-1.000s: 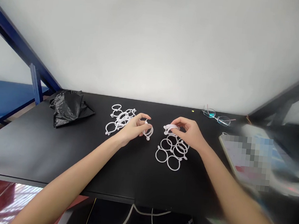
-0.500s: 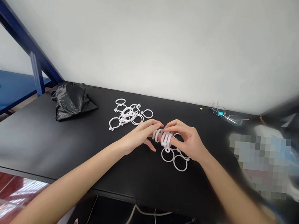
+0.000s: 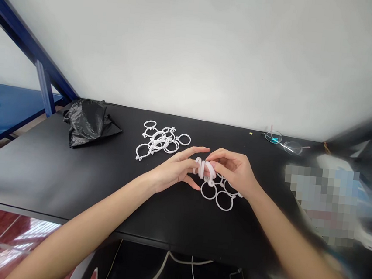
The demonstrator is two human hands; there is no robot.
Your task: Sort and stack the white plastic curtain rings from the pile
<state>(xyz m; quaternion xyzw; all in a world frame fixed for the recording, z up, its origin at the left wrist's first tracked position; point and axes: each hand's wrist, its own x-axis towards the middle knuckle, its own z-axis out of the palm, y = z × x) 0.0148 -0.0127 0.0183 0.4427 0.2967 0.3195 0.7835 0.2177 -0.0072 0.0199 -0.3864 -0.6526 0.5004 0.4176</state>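
Observation:
Several white plastic curtain rings with small eyelets are strung around one or two fingers of my left hand. Its other fingers stretch out above and below the rings. My right hand pinches the rightmost ring of this bunch between thumb and fingertips. Just below the hands, more white rings lie on the black table, partly hidden by my right hand. A larger loose pile of the same rings lies beyond my left hand.
A crumpled black plastic bag rests at the back left. Eyeglasses lie near the wall at the right, close to a blurred white package. Blue metal framing stands at the left, and cables hang below the table's front edge.
My right fingers have shifted on the bunch and now pinch its right end ring. My left index finger has stretched out, and the rings around the fingers have tilted and bunched together.

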